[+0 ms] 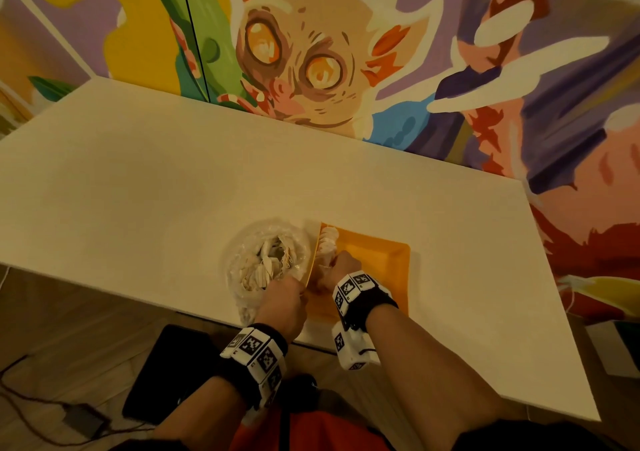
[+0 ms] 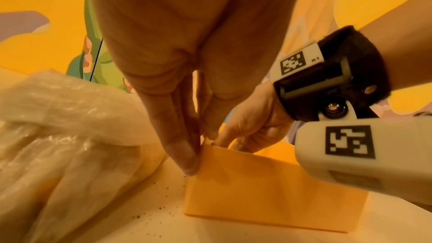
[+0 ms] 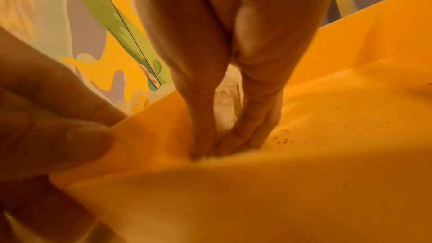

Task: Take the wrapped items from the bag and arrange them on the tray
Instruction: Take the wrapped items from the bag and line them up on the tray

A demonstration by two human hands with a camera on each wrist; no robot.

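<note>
Left hand (image 2: 177,110) pinches the tilted orange plastic tray's (image 1: 381,260) left rim. Right hand (image 1: 337,268) pinches a white wrapped item (image 1: 327,241) inside; clear plastic bag (image 1: 249,260) left.

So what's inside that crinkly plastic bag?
The clear plastic bag lies open on the table, and pale wrapped items are piled inside it. How many cannot be told; the ones underneath are covered. A few more already sit on the orange tray.
</note>
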